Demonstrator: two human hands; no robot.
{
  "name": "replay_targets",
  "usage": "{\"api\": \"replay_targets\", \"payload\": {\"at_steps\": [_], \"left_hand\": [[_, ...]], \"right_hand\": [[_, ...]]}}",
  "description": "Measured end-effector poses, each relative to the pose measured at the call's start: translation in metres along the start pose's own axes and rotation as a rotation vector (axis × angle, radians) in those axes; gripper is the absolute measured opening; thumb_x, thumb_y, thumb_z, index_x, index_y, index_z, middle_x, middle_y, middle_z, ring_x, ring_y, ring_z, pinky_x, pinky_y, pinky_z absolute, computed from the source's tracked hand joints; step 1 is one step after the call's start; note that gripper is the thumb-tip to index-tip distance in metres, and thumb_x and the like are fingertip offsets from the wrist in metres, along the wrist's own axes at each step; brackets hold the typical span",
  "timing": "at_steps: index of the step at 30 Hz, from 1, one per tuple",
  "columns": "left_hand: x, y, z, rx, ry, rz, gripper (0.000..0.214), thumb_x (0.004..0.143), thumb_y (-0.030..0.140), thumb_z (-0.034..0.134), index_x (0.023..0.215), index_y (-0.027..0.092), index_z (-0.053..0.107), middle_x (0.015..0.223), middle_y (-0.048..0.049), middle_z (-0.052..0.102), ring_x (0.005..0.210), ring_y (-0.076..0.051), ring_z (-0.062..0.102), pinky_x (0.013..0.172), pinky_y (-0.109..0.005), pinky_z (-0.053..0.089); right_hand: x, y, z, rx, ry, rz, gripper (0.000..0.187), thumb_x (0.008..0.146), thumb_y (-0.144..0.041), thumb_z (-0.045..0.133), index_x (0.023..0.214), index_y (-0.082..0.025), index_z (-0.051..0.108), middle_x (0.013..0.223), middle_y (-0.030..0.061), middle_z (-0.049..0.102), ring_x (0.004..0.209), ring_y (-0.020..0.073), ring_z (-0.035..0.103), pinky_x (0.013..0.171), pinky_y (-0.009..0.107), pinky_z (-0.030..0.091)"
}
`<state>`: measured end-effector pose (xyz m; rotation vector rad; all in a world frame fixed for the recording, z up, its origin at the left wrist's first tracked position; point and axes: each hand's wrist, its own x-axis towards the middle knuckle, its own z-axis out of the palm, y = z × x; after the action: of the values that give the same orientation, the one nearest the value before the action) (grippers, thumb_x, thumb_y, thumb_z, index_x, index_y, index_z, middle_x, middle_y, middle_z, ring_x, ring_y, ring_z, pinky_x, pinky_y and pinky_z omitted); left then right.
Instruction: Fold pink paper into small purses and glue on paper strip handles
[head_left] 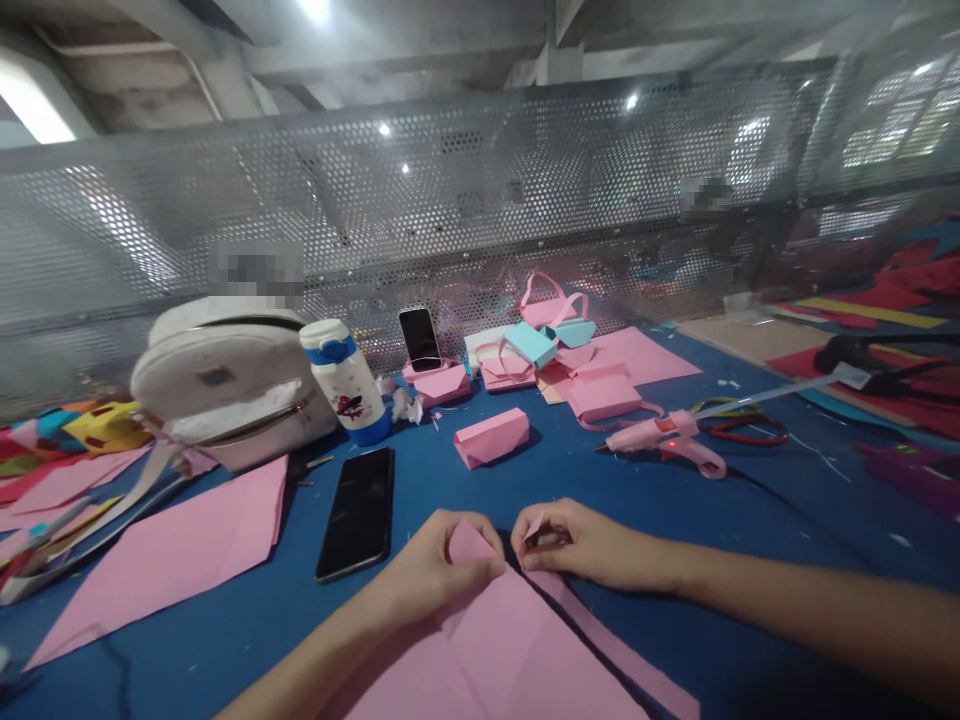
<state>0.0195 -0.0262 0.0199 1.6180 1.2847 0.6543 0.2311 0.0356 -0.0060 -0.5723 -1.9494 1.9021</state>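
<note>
A large sheet of pink paper (517, 640) with crease lines lies at the bottom middle, and my left hand (450, 560) grips its far corner between thumb and fingers. Close beside it, my right hand (570, 545) pinches the far end of a narrow pink paper strip (622, 650). A thin dark gap runs between strip and sheet; whether they still join at the far end is hidden by my fingers. Just beyond my hands stands a small folded pink paper box (493, 438). To the right rests a pink glue gun (664, 437) with a glue stick in its back and a red light.
A black phone (358, 512) and more pink sheets (187, 565) lie to the left. Behind are a white backpack (232, 380), a bottle (346, 385), another phone (419, 338) and small paper bags (532, 343). Red-handled scissors (742, 428) lie right, before a perforated metal screen (465, 200).
</note>
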Motion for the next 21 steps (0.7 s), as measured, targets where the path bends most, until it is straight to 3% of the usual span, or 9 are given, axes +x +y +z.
{"api": "replay_targets", "payload": {"at_steps": [3,6,8,11,14,16,18,21], "left_hand": [[-0.001,0.009,-0.010,0.038,-0.051,0.014,0.017,0.077,0.031,0.064,0.076,0.015,0.070,0.073,0.0007,0.065,0.066,-0.013,0.054,0.064,-0.021,0.041],[-0.005,0.023,-0.025,0.084,-0.148,0.042,0.016,0.079,0.029,0.067,0.085,0.017,0.076,0.085,-0.0012,0.072,0.080,-0.016,0.061,0.076,-0.022,0.044],[-0.010,0.031,-0.035,0.112,-0.218,0.052,0.019,0.081,0.030,0.068,0.092,0.019,0.078,0.092,-0.0029,0.074,0.084,-0.017,0.063,0.077,-0.022,0.045],[-0.019,0.039,-0.042,0.122,-0.262,0.074,0.021,0.084,0.031,0.067,0.098,0.020,0.078,0.098,-0.0044,0.075,0.086,-0.017,0.065,0.077,-0.022,0.046],[-0.027,0.041,-0.042,0.096,-0.208,0.050,0.021,0.084,0.033,0.068,0.096,0.020,0.078,0.096,-0.0048,0.075,0.085,-0.018,0.065,0.076,-0.022,0.046],[-0.032,0.039,-0.042,0.088,-0.143,0.024,0.024,0.082,0.038,0.070,0.093,0.018,0.078,0.092,-0.0051,0.075,0.080,-0.017,0.064,0.071,-0.022,0.046],[-0.036,0.037,-0.043,0.081,-0.058,0.016,0.029,0.081,0.042,0.070,0.095,0.017,0.077,0.092,-0.0052,0.074,0.079,-0.017,0.063,0.067,-0.021,0.045],[-0.042,0.034,-0.045,0.062,0.094,0.008,0.038,0.082,0.047,0.068,0.103,0.016,0.074,0.094,-0.0056,0.073,0.080,-0.018,0.063,0.068,-0.022,0.044]], "right_hand": [[0.001,-0.009,-0.006,-0.126,0.031,0.018,0.027,0.089,-0.040,0.060,0.095,-0.014,0.065,0.071,-0.0032,0.052,0.050,0.0076,0.038,0.046,0.019,0.032],[0.003,-0.024,-0.017,-0.454,0.019,-0.037,0.033,0.099,-0.033,0.042,0.104,-0.013,0.067,0.083,0.0028,0.061,0.066,0.0122,0.051,0.057,0.021,0.041],[0.007,-0.035,-0.026,-0.604,-0.023,-0.061,0.028,0.096,-0.026,0.047,0.103,-0.013,0.070,0.092,0.0053,0.065,0.080,0.0156,0.057,0.068,0.023,0.043],[0.017,-0.045,-0.034,-0.699,-0.123,-0.033,0.022,0.085,-0.020,0.061,0.103,-0.013,0.072,0.077,0.0012,0.065,0.069,0.0148,0.057,0.063,0.022,0.042],[0.029,-0.052,-0.029,-0.773,-0.127,-0.033,0.028,0.080,-0.016,0.066,0.106,-0.013,0.073,0.074,0.0014,0.066,0.066,0.0160,0.059,0.061,0.023,0.042],[0.035,-0.057,-0.020,-0.809,-0.052,-0.073,0.028,0.079,-0.011,0.064,0.106,-0.014,0.073,0.093,0.0069,0.071,0.085,0.0207,0.063,0.072,0.026,0.044],[0.038,-0.063,-0.009,-0.807,0.009,-0.118,0.024,0.086,-0.014,0.059,0.106,-0.015,0.072,0.111,0.0095,0.070,0.102,0.0227,0.061,0.082,0.027,0.045],[0.032,-0.076,0.002,-0.754,-0.007,-0.134,0.034,0.101,-0.030,0.040,0.109,-0.014,0.070,0.108,0.0080,0.071,0.096,0.0187,0.064,0.076,0.024,0.047]]}}
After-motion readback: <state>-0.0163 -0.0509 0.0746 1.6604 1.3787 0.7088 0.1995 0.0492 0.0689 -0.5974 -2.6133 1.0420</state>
